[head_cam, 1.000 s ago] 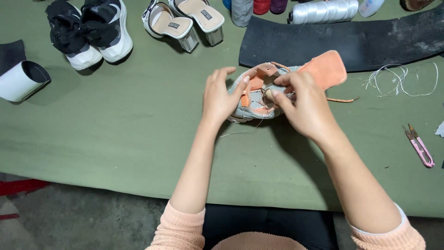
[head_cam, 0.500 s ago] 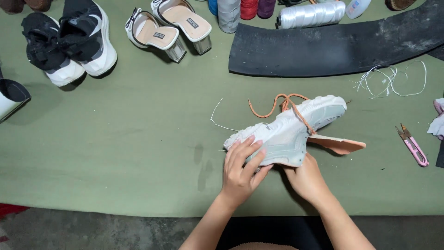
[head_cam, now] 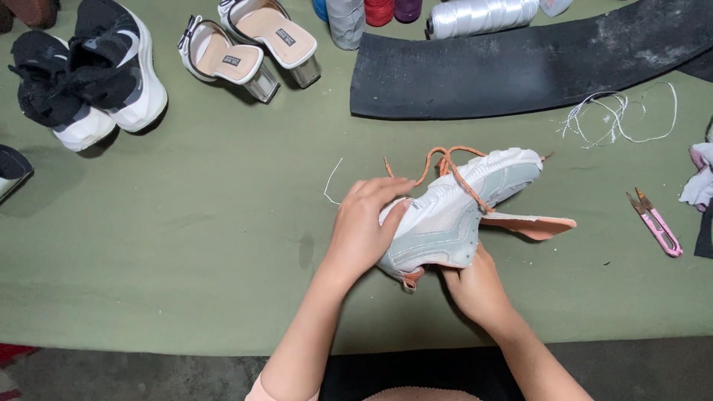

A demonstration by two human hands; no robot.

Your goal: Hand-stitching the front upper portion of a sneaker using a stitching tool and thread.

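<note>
Two hands grip one pale sneaker [head_cam: 453, 212], toe angled up-right: left hand [head_cam: 364, 230] clasps its heel, right hand [head_cam: 479, 286] pinches beneath.

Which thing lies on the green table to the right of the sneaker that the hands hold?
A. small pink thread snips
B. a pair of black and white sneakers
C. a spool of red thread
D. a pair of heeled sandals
A: the small pink thread snips lie on the green table to the right of the sneaker, which the left hand and the right hand hold.
</note>
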